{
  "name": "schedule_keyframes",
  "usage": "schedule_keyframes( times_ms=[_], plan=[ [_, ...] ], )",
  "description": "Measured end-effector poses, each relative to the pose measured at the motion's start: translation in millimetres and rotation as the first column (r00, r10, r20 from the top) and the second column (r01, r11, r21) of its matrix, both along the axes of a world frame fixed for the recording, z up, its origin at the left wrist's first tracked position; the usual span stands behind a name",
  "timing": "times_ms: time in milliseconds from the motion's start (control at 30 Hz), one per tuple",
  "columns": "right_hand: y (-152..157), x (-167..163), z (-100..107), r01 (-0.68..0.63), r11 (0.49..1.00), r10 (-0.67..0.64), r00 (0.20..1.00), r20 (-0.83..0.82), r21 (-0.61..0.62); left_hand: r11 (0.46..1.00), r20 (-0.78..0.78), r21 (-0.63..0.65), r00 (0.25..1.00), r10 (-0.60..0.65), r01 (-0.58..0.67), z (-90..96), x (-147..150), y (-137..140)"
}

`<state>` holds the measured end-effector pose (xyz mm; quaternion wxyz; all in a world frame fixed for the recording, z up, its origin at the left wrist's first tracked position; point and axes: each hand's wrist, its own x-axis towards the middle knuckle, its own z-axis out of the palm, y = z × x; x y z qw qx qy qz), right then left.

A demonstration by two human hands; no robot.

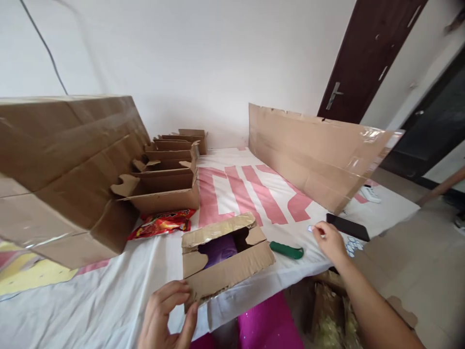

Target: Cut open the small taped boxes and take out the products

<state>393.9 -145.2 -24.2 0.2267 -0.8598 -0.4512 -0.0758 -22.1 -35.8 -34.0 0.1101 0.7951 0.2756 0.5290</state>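
Fingers and thumb of your left hand are closed on the near-left corner of the small carton, thumb on its near side. The thumb and forefinger of your right hand are pinched together on a small pale label with a bluish edge, above the tabletop to the right of the carton.

Any printing on that label, or on the loose stickers beside your right wrist, is too small for you to read. The red packet behind the carton carries bright printing, but no brand comes out clearly. Broad pink marks cover the white cloth; you cannot make out a word in them.

Your left hand comes up from the near edge, knuckles bent. Your right forearm slants in from the lower right, bare, with the hand curled and its other fingers folded.

The carton lies near the front edge, its top flaps partly parted over something purple. A green-handled tool lies just right of it, and a black phone lies just beyond your right hand. Open cardboard boxes stand in a row behind the packet.
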Motion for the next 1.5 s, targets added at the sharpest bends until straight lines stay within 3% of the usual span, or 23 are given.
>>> schedule_keyframes(
  times_ms=[100, 233, 367, 467, 567, 600, 700, 800, 900, 1000, 1133, 1367, 1500],
  plan=[
    [-30.2, 64.3, -15.5, 0.230, 0.961, -0.231, 0.973, 0.014, -0.153, 0.999, -0.030, 0.053, 1.000, -0.006, 0.007, 1.5, 2.1, 2.7],
    [-56.7, 98.2, -33.9, 0.365, 0.876, -0.372, 0.927, 0.039, -0.315, 0.997, -0.037, 0.070, 0.999, -0.020, 0.022, 4.6, 8.0, 3.9],
    [-61.2, 99.3, -41.3, 0.432, 0.852, -0.408, 0.902, 0.140, -0.297, 0.995, -0.088, 0.097, 0.996, -0.009, 0.018, 6.4, 11.0, 5.2],
    [-50.6, 92.5, -40.5, 0.403, 0.889, -0.360, 0.909, 0.210, -0.217, 0.993, -0.225, 0.119, 0.974, 0.021, 0.006, 6.9, 10.1, 4.0],
    [-26.3, 72.6, -34.0, 0.129, 0.991, -0.131, 0.956, 0.263, 0.025, 0.990, -0.386, 0.139, 0.920, 0.073, -0.020, 5.4, 9.6, 1.6],
    [-16.1, 60.9, -29.2, -0.012, 0.992, -0.024, 0.959, 0.283, 0.123, 0.988, -0.419, 0.147, 0.903, 0.099, -0.040, 4.5, 10.0, 1.0],
    [14.3, 9.9, -5.9, -0.393, 0.870, 0.297, 0.900, 0.318, 0.298, 0.980, -0.466, 0.175, 0.869, 0.167, -0.094, 2.4, 13.3, 1.1],
    [36.8, -53.0, 22.3, -0.617, 0.708, 0.529, 0.785, 0.322, 0.344, 0.976, -0.466, 0.189, 0.865, 0.188, -0.110, 3.4, 17.5, 1.6],
    [49.4, -107.4, 39.9, -0.785, 0.575, 0.718, 0.619, 0.320, 0.230, 0.986, -0.442, 0.136, 0.885, 0.148, -0.097, 7.2, 19.8, -1.2],
    [56.7, -140.2, 42.1, -0.854, 0.504, 0.778, 0.514, 0.362, 0.130, 0.994, -0.437, 0.089, 0.894, 0.101, -0.069, 10.2, 19.3, -6.7],
    [66.3, -149.9, 36.4, -0.834, 0.534, 0.733, 0.539, 0.415, 0.141, 0.995, -0.435, 0.073, 0.895, 0.094, -0.069, 9.0, 17.6, -12.7],
    [86.7, -132.3, 42.5, -0.799, 0.573, 0.678, 0.588, 0.442, 0.184, 0.998, -0.412, 0.025, 0.909, 0.063, -0.057, 5.8, 18.4, -16.8],
    [94.3, -127.1, 44.1, -0.723, 0.659, 0.593, 0.669, 0.448, 0.208, 0.999, -0.408, -0.009, 0.913, 0.031, -0.037, 5.6, 15.3, -22.0]
  ],
)
